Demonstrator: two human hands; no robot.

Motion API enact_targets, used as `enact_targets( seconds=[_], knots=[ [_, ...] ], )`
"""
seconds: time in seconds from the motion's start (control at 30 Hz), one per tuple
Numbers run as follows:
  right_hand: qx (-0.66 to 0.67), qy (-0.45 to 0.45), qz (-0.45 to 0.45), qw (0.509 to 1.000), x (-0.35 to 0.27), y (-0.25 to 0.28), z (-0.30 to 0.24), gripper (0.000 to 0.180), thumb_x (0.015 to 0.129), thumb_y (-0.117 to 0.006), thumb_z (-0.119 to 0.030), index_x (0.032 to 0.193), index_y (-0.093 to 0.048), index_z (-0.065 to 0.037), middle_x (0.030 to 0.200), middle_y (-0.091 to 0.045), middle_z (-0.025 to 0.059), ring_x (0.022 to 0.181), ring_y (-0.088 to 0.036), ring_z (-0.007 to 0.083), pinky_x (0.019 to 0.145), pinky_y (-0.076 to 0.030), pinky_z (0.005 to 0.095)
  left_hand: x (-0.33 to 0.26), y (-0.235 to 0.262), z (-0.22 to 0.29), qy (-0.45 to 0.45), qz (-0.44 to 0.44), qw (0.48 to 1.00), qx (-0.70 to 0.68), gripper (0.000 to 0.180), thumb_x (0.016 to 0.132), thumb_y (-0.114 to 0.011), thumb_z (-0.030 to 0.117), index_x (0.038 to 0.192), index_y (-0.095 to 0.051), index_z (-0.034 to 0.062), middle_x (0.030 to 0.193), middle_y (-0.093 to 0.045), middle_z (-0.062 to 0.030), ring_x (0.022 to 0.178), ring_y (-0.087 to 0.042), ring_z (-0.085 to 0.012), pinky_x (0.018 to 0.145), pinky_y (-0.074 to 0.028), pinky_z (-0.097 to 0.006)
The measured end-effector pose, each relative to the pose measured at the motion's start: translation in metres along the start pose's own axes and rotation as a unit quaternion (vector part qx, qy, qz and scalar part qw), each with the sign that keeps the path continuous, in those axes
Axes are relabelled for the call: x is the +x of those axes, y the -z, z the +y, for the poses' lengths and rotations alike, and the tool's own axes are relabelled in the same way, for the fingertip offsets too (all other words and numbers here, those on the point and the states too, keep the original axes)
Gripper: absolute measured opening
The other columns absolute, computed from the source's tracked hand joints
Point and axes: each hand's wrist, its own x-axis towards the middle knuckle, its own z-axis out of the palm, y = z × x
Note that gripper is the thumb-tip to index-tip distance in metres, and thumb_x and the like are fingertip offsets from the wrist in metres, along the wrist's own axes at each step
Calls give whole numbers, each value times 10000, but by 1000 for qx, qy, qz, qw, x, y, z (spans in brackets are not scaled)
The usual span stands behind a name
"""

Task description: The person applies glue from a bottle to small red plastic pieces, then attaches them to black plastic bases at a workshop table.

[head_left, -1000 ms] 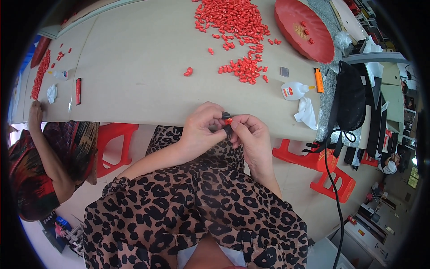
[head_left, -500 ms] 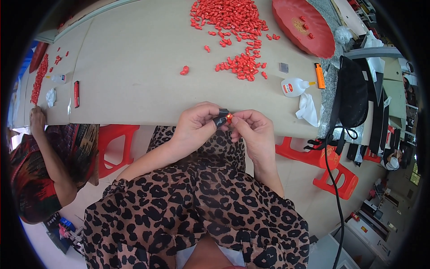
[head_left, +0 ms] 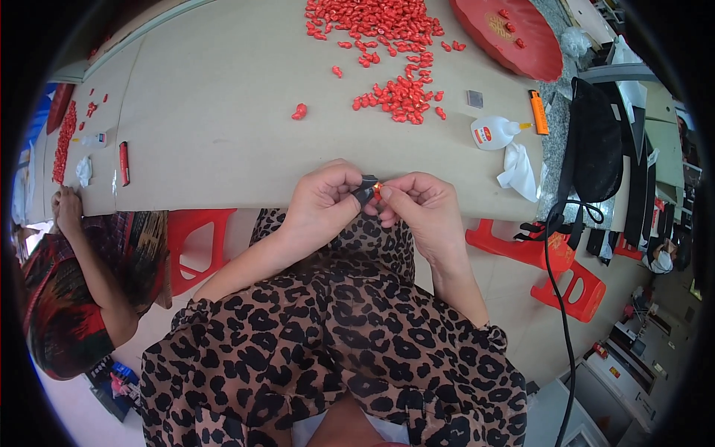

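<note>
Above my lap, at the table's near edge, my left hand [head_left: 325, 200] and my right hand [head_left: 423, 203] meet fingertip to fingertip. Both pinch a small shiny red piece [head_left: 377, 191] with a bright orange-gold glint; the fingers hide most of it. Black coverings wrap the thumb and forefinger tips of my left hand. Beyond my hands, a small pile of red peanut-shaped pieces [head_left: 402, 100] lies on the table, with a larger heap [head_left: 372, 18] behind it. One red piece [head_left: 299, 112] sits apart to the left.
On the right are a red scalloped tray [head_left: 540, 63], a white glue bottle [head_left: 493, 132], crumpled tissue [head_left: 519, 173], an orange cutter [head_left: 539, 113] and a small grey square [head_left: 474, 98]. A black cable [head_left: 555, 298] hangs there. Another person's hand [head_left: 67, 211] works at far left.
The view has shifted slightly, so the table things appear a little higher. My hands stay together at the red piece, with only a slight change in the fingers.
</note>
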Motion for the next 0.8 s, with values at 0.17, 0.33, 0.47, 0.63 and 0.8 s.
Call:
enact_targets(
  seconds=[0.17,0.33,0.47,0.63,0.8],
  knots=[
    [-2,-11,-1,1000,1,0,0,78,751,-560,-31,780,-553,41,653,-583,84,531,-541,77,481,-453,174,1,-1,6,2,-2,999,41,56,748,-453,-96,773,-485,-57,827,-430,-56,703,-559,-122,605,-452,-189],
    [1,-22,-8,1000,0,-1,-1,68,752,-555,-27,770,-548,39,656,-585,89,534,-541,79,487,-449,174,2,-1,6,14,-6,998,55,53,749,-452,-96,764,-484,-56,824,-429,-59,697,-562,-122,596,-453,-184],
    [-19,-15,2,1000,0,-1,1,66,755,-550,-25,771,-546,39,658,-587,93,529,-536,79,490,-442,171,2,-2,7,14,-4,998,65,51,752,-449,-95,758,-483,-57,824,-429,-60,695,-562,-121,594,-455,-185],
    [-25,-2,-6,1000,1,-1,5,71,760,-546,-25,786,-542,41,686,-589,98,547,-536,79,493,-442,173,1,-3,4,-4,1,998,63,56,757,-449,-92,789,-476,-55,836,-433,-58,719,-556,-115,626,-462,-190],
    [-9,77,0,997,-8,1,13,96,792,-513,-30,854,-512,43,779,-592,103,682,-582,110,564,-467,183,1,-2,6,19,-4,999,-28,85,777,-436,-76,842,-478,-43,877,-483,-66,769,-552,-112,692,-463,-206]
  ],
)
